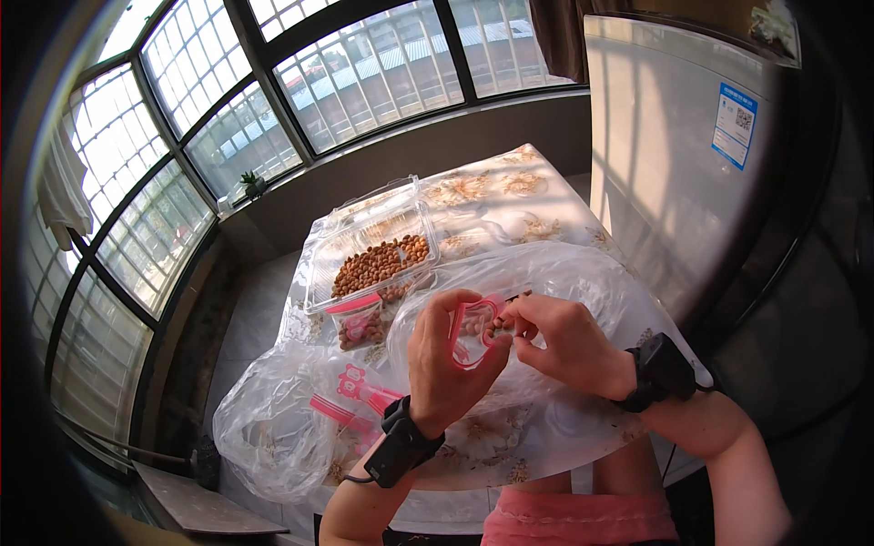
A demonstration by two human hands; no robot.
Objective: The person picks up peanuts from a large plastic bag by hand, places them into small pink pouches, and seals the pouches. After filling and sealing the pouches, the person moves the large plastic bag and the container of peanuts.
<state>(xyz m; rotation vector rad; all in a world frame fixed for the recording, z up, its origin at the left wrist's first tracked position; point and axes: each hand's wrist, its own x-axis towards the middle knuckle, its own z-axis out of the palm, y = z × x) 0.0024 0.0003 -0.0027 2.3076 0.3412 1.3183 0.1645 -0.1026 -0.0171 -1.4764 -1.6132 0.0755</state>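
Observation:
My left hand [446, 369] is closed around a small clear bag with a pink rim [469, 320], holding its mouth spread apart. At that mouth, the fingertips of my right hand [572, 344] are pinched together on a few small brown nuts [498, 325]. Beyond my hands, a clear plastic box [319, 289] holds a heap of round brown nuts [378, 264]. Beside the box stands a filled pink-topped bag [360, 329]. Several flat pink bags [350, 409] lie left of my left wrist.
A large crumpled clear plastic bag [273, 419] hangs over the table's left edge. Another clear plastic sheet [564, 273] lies under and behind my hands on the flowered tablecloth [482, 196]. A white fridge-like cabinet [669, 155] stands at the right, barred windows behind.

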